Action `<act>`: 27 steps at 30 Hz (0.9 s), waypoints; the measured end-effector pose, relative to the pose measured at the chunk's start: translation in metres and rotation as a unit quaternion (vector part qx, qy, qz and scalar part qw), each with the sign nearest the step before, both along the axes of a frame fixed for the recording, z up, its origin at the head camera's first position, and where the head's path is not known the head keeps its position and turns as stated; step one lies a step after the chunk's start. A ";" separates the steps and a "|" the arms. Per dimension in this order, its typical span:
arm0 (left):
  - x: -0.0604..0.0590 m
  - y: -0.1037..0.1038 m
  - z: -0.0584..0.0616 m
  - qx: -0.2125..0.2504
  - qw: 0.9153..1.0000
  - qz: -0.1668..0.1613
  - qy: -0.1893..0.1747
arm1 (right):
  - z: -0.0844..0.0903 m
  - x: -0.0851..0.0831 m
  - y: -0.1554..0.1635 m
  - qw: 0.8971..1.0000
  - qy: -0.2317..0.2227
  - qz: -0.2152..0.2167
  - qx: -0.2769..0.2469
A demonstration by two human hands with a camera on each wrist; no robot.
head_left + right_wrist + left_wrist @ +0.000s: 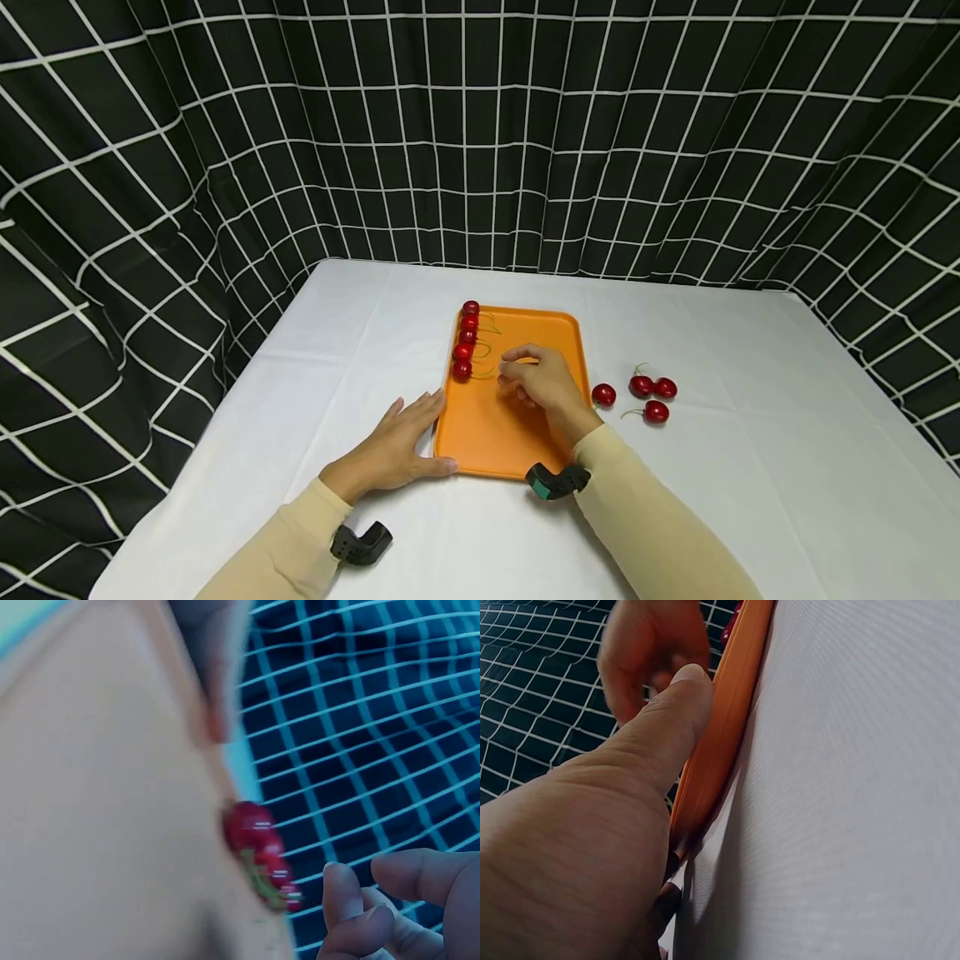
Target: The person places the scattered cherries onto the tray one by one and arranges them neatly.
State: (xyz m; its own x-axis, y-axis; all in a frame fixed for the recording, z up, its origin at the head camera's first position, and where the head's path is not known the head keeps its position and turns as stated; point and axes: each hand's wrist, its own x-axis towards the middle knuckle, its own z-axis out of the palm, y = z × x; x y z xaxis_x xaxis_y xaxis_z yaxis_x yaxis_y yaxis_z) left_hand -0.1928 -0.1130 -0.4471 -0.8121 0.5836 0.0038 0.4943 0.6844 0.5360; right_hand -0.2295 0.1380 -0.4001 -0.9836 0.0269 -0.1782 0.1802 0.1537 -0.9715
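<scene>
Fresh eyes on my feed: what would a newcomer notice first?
The orange tray on the white table, with five red cherries lined up along its left edge. The right hand hovers over it, the left hand at its near left corner. Four loose cherries lie right of the tray.

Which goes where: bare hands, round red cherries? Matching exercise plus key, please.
1. Bare left hand
2. Bare right hand
3. Row of five red cherries
4. Four loose red cherries

A. Along left edge of flat orange rectangular tray
B. On white cloth, right of tray
C. At tray's near-left corner
D. Over tray's middle

Pairs: 1-C; 2-D; 3-A; 4-B
</scene>
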 end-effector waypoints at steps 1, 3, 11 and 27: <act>0.000 0.000 0.000 0.002 1.000 0.000 0.000 | 0.005 0.004 0.005 1.000 0.003 -0.001 -0.006; 0.000 0.001 0.000 0.004 1.000 0.000 0.000 | 0.014 0.011 0.018 1.000 0.017 -0.005 -0.022; 0.002 0.001 -0.001 0.011 1.000 0.003 0.000 | 0.037 0.037 0.096 0.987 0.098 -0.070 -0.104; 0.005 0.005 -0.004 0.028 1.000 -0.002 0.002 | -0.001 0.048 0.238 0.975 0.068 -0.163 -0.136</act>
State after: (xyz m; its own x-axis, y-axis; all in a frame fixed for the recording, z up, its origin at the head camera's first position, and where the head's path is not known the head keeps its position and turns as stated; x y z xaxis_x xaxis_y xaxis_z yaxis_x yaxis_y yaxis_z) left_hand -0.1883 -0.1079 -0.4512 -0.8102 0.5848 0.0398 0.4984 0.6515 0.5720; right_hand -0.1818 0.3756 -0.4011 -0.9457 0.3123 -0.0902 0.0422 -0.1571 -0.9867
